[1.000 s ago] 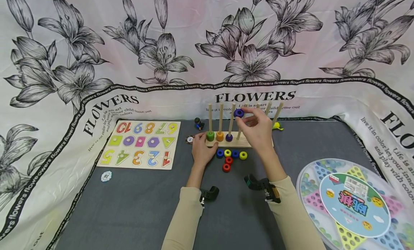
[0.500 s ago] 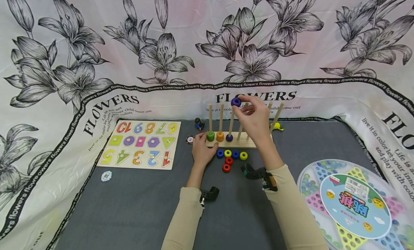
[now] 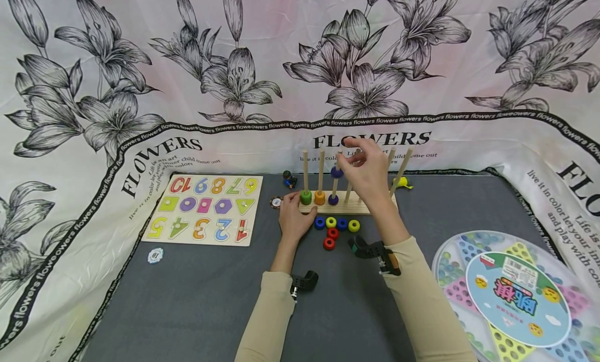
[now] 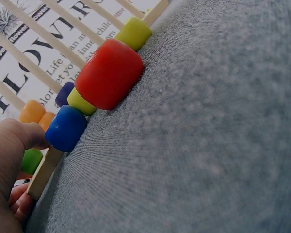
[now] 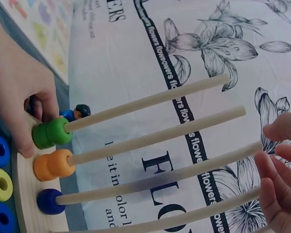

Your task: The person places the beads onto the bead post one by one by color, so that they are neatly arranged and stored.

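A wooden peg stand bears a row of upright pegs. Green beads sit on its first peg, orange beads on the second, and a dark purple bead at the foot of the third. Partway down that third peg is another purple bead, a blurred streak in the right wrist view. My right hand is at the peg's top, fingertips apart from the bead and holding nothing. My left hand grips the stand's left end, thumb in front and fingers behind.
Loose blue, yellow and red beads lie before the stand. A number puzzle board is at left, with poker chips nearby. A small figure and a yellow toy flank the stand. A round game board lies right.
My right hand lifted the purple bead to the third peg's top, then let go. The bead is now lower on the peg. My left hand has stayed put.
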{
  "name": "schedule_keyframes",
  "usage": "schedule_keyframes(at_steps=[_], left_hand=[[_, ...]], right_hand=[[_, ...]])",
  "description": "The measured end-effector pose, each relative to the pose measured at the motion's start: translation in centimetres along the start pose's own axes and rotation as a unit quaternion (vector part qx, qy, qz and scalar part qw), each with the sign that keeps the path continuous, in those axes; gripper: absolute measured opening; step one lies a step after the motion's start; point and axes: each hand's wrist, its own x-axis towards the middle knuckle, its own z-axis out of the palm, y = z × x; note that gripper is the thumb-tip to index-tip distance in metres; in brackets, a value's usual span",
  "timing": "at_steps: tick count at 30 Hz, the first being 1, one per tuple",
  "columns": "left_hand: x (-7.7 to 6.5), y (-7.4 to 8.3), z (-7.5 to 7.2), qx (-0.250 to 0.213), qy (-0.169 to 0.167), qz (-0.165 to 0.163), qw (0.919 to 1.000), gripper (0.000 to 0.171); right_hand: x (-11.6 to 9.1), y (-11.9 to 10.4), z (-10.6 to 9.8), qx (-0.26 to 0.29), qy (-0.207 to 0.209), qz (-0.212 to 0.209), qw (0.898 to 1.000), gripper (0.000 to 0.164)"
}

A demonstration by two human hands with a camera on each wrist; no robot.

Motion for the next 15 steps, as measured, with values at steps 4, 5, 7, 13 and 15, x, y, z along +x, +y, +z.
schedule_keyframes(at_steps=[4,5,7,13,15], left_hand=[[0.0,0.1,0.0,0.000,0.001,0.001,1.0000,0.055],[0.0,0.1,0.0,0.000,0.000,0.001,1.0000,0.055],[0.0,0.2,0.0,0.003,-0.001,0.001,1.0000,0.055],[-0.1,0.3,-0.1,0.007,-0.004,-0.001,1.0000,0.055],[-0.1,0.3,-0.2,0.005,-0.004,-0.003,1.0000,0.056]], right_hand=[[-0.3,0.1,-0.3,0.008,0.001,-0.008,1.000,0.029],[-0.4,0.2,-0.4,0.012,0.000,-0.009,1.000,0.028],[-0.8,0.3,-0.7,0.017,-0.003,-0.007,1.000,0.026],[-2.5,1.4,-1.7,0.029,-0.020,0.005,0.999,0.021],[-3.2,2.1,-1.9,0.031,-0.028,0.015,0.999,0.021]])
